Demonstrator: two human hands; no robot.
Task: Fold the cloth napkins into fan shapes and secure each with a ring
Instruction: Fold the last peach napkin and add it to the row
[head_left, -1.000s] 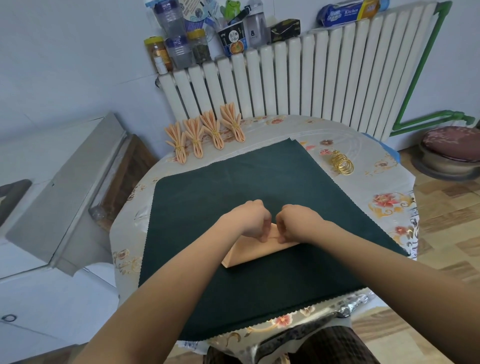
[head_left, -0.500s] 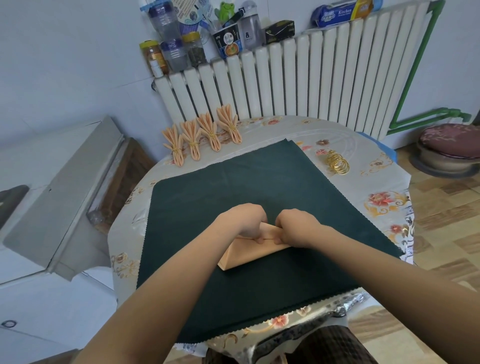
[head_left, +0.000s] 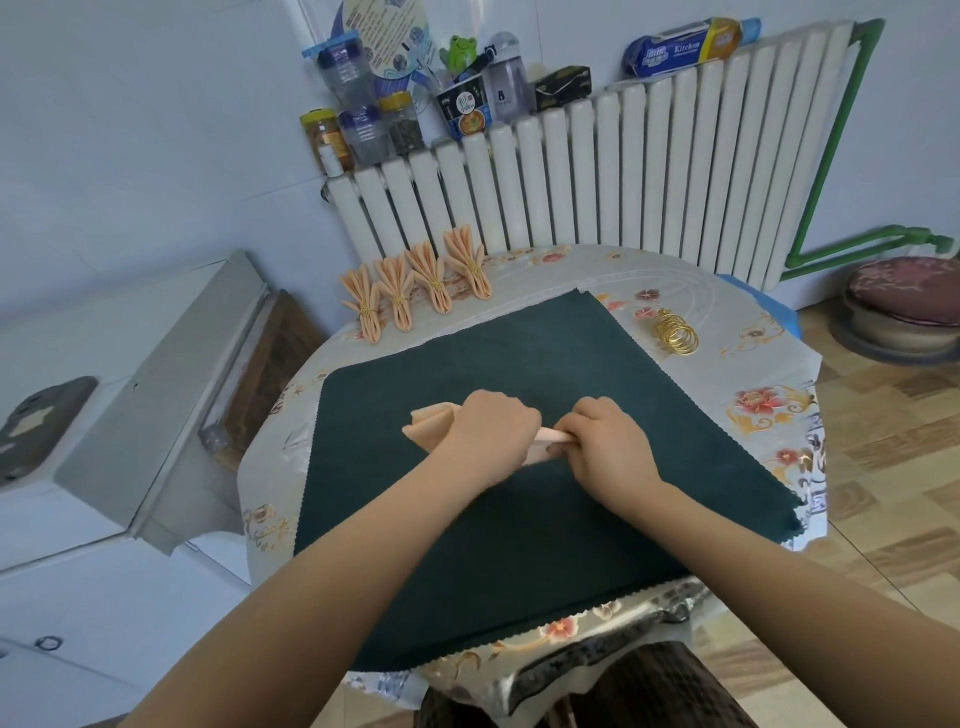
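— What changed just now?
— The napkin (head_left: 434, 428) was flat a second ago; now it's gathered into a pleated strip on the green cloth (head_left: 519, 545) on the counter (head_left: 769, 395). My left hand (head_left: 488, 434) and right hand (head_left: 610, 447) both pinch it.
— Next?
— Probably a ring (head_left: 674, 335).

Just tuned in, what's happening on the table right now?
A person is pleating a peach napkin on the dark green cloth. The left hand and right hand both grip the folded bundle near its middle, with one loose end sticking out past the left hand. Four finished fan napkins, each ringed, lie by the radiator. A pile of gold rings waits on the table's right side, untouched.
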